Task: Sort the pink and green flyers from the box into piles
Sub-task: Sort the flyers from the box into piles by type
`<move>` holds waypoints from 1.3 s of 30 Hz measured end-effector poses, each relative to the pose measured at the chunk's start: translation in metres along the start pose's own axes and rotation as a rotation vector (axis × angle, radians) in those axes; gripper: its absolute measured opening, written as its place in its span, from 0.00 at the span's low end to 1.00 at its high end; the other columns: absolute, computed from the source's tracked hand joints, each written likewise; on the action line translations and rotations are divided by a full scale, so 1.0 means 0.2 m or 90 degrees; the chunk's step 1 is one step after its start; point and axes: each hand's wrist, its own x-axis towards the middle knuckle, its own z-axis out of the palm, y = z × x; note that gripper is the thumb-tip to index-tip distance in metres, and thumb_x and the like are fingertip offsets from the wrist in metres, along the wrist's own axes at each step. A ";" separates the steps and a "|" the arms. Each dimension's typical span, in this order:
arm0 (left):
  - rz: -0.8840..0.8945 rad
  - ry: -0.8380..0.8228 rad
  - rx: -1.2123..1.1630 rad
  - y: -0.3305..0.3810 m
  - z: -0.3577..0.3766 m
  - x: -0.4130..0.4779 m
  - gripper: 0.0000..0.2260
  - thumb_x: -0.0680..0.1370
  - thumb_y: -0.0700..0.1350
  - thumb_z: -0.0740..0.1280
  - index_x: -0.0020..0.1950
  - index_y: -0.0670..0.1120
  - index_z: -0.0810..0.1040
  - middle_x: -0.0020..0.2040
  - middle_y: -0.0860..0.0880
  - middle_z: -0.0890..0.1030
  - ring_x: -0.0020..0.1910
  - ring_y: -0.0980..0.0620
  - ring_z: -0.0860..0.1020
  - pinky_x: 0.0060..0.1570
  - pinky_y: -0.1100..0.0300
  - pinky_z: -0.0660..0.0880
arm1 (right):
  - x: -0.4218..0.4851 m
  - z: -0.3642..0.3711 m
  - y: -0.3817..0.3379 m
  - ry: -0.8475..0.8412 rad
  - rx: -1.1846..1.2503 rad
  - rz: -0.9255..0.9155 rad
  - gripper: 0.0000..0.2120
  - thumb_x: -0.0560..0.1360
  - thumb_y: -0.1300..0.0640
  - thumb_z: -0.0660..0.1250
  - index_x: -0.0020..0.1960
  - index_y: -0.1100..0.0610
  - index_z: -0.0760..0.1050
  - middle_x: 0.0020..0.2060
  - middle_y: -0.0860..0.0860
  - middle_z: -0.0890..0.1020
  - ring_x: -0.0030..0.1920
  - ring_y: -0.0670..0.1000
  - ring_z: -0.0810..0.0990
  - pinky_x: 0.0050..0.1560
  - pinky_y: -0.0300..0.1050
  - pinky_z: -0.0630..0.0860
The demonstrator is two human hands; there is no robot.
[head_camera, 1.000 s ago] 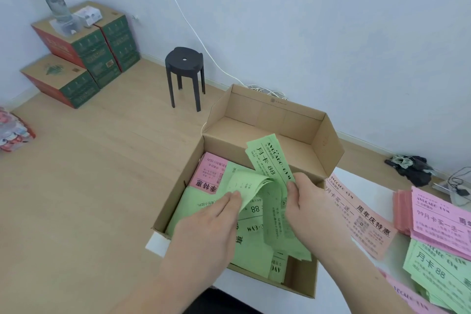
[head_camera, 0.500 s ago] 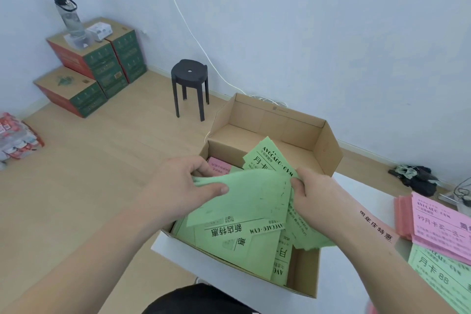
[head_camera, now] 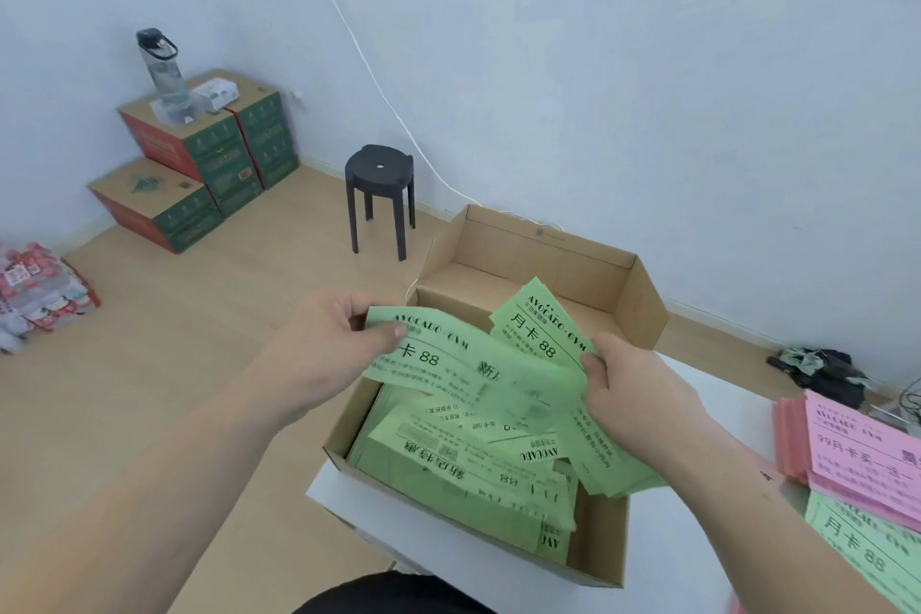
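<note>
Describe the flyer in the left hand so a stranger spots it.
Find the cardboard box on the white table. Above it, the left hand pinches one green flyer. Unlike those lying inside, it is lifted, stretching across to the right hand.

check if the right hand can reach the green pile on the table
Probably yes: the right hand, gripping green flyers over the box, has the green pile close on its right, nothing between.
</note>
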 end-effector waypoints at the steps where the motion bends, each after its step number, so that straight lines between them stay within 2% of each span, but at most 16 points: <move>1: 0.002 0.016 0.001 0.00 0.00 0.00 0.07 0.82 0.40 0.69 0.51 0.49 0.86 0.44 0.53 0.88 0.41 0.56 0.85 0.35 0.71 0.76 | 0.00 -0.01 0.00 -0.003 0.011 -0.005 0.11 0.85 0.52 0.54 0.45 0.51 0.68 0.37 0.48 0.78 0.37 0.48 0.76 0.33 0.45 0.67; 3: 0.008 0.009 -0.017 0.03 -0.01 -0.01 0.07 0.83 0.40 0.68 0.52 0.47 0.85 0.44 0.52 0.89 0.37 0.58 0.84 0.30 0.70 0.74 | 0.00 -0.03 -0.01 -0.009 0.039 -0.022 0.09 0.84 0.52 0.55 0.49 0.49 0.72 0.39 0.46 0.80 0.39 0.47 0.78 0.34 0.45 0.69; 6: 0.032 -0.018 -0.007 0.03 -0.03 -0.02 0.06 0.83 0.40 0.68 0.54 0.47 0.85 0.46 0.53 0.89 0.45 0.56 0.87 0.37 0.70 0.78 | -0.01 -0.06 -0.01 -0.023 0.070 -0.045 0.10 0.85 0.51 0.56 0.47 0.48 0.73 0.39 0.46 0.82 0.40 0.50 0.81 0.44 0.50 0.78; 8: 0.036 -0.030 0.020 0.02 -0.04 -0.03 0.06 0.83 0.40 0.68 0.54 0.47 0.85 0.46 0.54 0.89 0.46 0.56 0.87 0.38 0.69 0.78 | -0.01 -0.07 -0.01 -0.033 0.078 -0.049 0.11 0.85 0.50 0.56 0.49 0.49 0.75 0.40 0.47 0.83 0.42 0.52 0.82 0.48 0.54 0.81; 13: 0.047 -0.051 0.124 0.03 -0.08 -0.02 0.06 0.83 0.44 0.68 0.52 0.51 0.85 0.42 0.60 0.88 0.40 0.61 0.85 0.34 0.71 0.75 | 0.01 -0.08 -0.01 -0.042 0.077 -0.053 0.11 0.85 0.50 0.56 0.48 0.52 0.74 0.38 0.49 0.83 0.39 0.55 0.83 0.43 0.56 0.82; 16: 0.047 -0.082 0.193 0.04 -0.11 -0.02 0.04 0.81 0.46 0.72 0.48 0.54 0.85 0.41 0.59 0.87 0.37 0.61 0.85 0.35 0.65 0.77 | 0.03 -0.07 0.00 -0.047 0.092 -0.053 0.12 0.85 0.50 0.56 0.47 0.53 0.73 0.38 0.50 0.83 0.39 0.56 0.83 0.43 0.56 0.82; 19: 0.021 -0.103 0.169 0.04 -0.10 -0.02 0.04 0.77 0.44 0.77 0.44 0.49 0.84 0.41 0.55 0.88 0.39 0.56 0.87 0.35 0.63 0.79 | 0.02 -0.06 -0.01 -0.038 0.123 -0.071 0.12 0.85 0.50 0.57 0.45 0.52 0.73 0.37 0.49 0.82 0.38 0.54 0.82 0.43 0.52 0.80; 21: 0.021 -0.135 0.130 0.05 -0.07 -0.02 0.06 0.74 0.41 0.79 0.44 0.45 0.82 0.42 0.53 0.88 0.41 0.54 0.87 0.35 0.64 0.79 | 0.01 -0.06 -0.05 -0.048 0.156 -0.103 0.13 0.85 0.50 0.58 0.45 0.53 0.73 0.36 0.49 0.81 0.35 0.51 0.78 0.39 0.48 0.75; 23: 0.025 -0.181 0.081 0.04 -0.02 -0.02 0.08 0.73 0.38 0.80 0.45 0.43 0.81 0.44 0.51 0.89 0.45 0.51 0.88 0.40 0.59 0.83 | -0.01 -0.04 -0.08 -0.077 0.156 -0.150 0.12 0.85 0.50 0.59 0.46 0.54 0.74 0.36 0.51 0.81 0.33 0.51 0.77 0.37 0.50 0.76; 26: 0.041 -0.218 0.033 0.03 0.06 0.00 0.09 0.75 0.36 0.78 0.53 0.43 0.83 0.49 0.49 0.89 0.50 0.50 0.88 0.49 0.51 0.85 | -0.03 0.00 -0.11 -0.117 0.177 -0.183 0.12 0.85 0.49 0.60 0.45 0.53 0.72 0.33 0.46 0.79 0.32 0.49 0.75 0.37 0.48 0.74; 28: 0.059 -0.176 0.020 0.03 0.11 0.00 0.09 0.75 0.37 0.78 0.52 0.46 0.84 0.48 0.51 0.89 0.48 0.51 0.88 0.49 0.48 0.85 | -0.04 0.03 -0.12 -0.121 0.219 -0.177 0.14 0.85 0.49 0.59 0.42 0.53 0.69 0.31 0.43 0.77 0.30 0.45 0.72 0.35 0.46 0.71; 30: 0.082 -0.112 0.018 0.03 0.16 0.00 0.08 0.75 0.38 0.78 0.50 0.48 0.84 0.46 0.53 0.89 0.46 0.52 0.88 0.48 0.47 0.85 | -0.04 0.06 -0.12 -0.116 0.240 -0.174 0.14 0.85 0.48 0.59 0.43 0.53 0.71 0.34 0.42 0.80 0.31 0.44 0.74 0.36 0.48 0.73; 34: 0.125 -0.068 0.022 0.01 0.20 0.03 0.03 0.77 0.44 0.77 0.46 0.52 0.86 0.43 0.54 0.88 0.42 0.51 0.87 0.45 0.46 0.85 | -0.04 0.07 -0.13 -0.100 0.201 -0.193 0.13 0.85 0.44 0.59 0.46 0.51 0.71 0.37 0.46 0.81 0.36 0.48 0.80 0.41 0.53 0.78; 37: 0.175 -0.041 0.041 -0.02 0.23 0.05 0.03 0.79 0.49 0.75 0.45 0.54 0.86 0.40 0.55 0.87 0.38 0.51 0.85 0.37 0.53 0.83 | -0.04 0.07 -0.13 -0.098 0.127 -0.201 0.11 0.85 0.43 0.59 0.51 0.49 0.71 0.40 0.44 0.81 0.38 0.48 0.81 0.39 0.50 0.79; 39: 0.188 -0.026 0.066 -0.06 0.24 0.08 0.07 0.80 0.54 0.72 0.45 0.54 0.84 0.39 0.52 0.86 0.36 0.50 0.83 0.34 0.56 0.80 | -0.04 0.08 -0.12 -0.069 0.041 -0.180 0.10 0.85 0.45 0.58 0.50 0.50 0.66 0.39 0.44 0.77 0.38 0.50 0.79 0.38 0.48 0.76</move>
